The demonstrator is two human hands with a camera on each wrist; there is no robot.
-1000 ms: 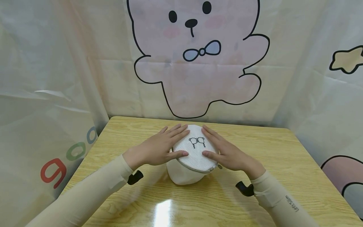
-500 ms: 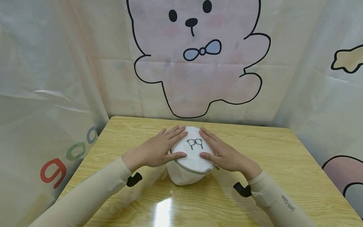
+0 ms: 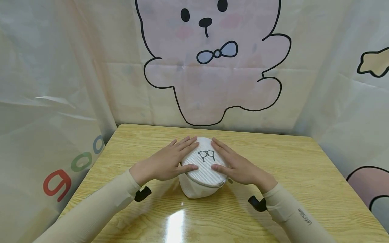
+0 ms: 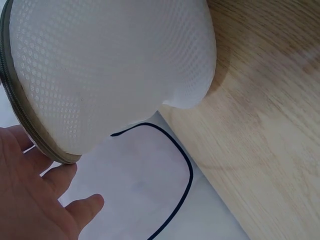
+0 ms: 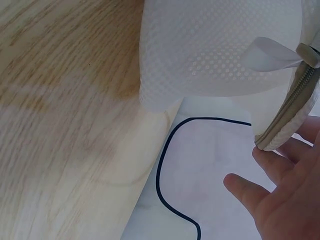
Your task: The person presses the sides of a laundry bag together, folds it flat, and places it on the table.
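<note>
A white mesh laundry bag (image 3: pixel 204 168) with a bear-and-glasses-like outline on its round lid stands tilted near the middle of the table. My left hand (image 3: pixel 168 160) rests on the left of the lid, fingers straight and thumb pointing inward. On the opposite side, my right hand (image 3: pixel 240 165) lies flat on the lid in the same way. A zipper (image 4: pixel 25 112) runs round the lid's edge in the left wrist view, beside the fingertips. The right wrist view shows the zipper end with a white ribbon tab (image 5: pixel 270 55). What the bag contains is hidden.
The wood-grain table (image 3: pixel 146 216) carries a bright light reflection at the front. A curtain with a cartoon bear (image 3: pixel 212 77) hangs behind the far edge, with more printed sheeting (image 3: pixel 51 118) at both sides. Black wrist mounts (image 3: pixel 143 194) sit under both wrists.
The bag's lid has shifted a little left and toward me, and both hands have moved with it, the right one more. The fingers stay spread on the lid.
</note>
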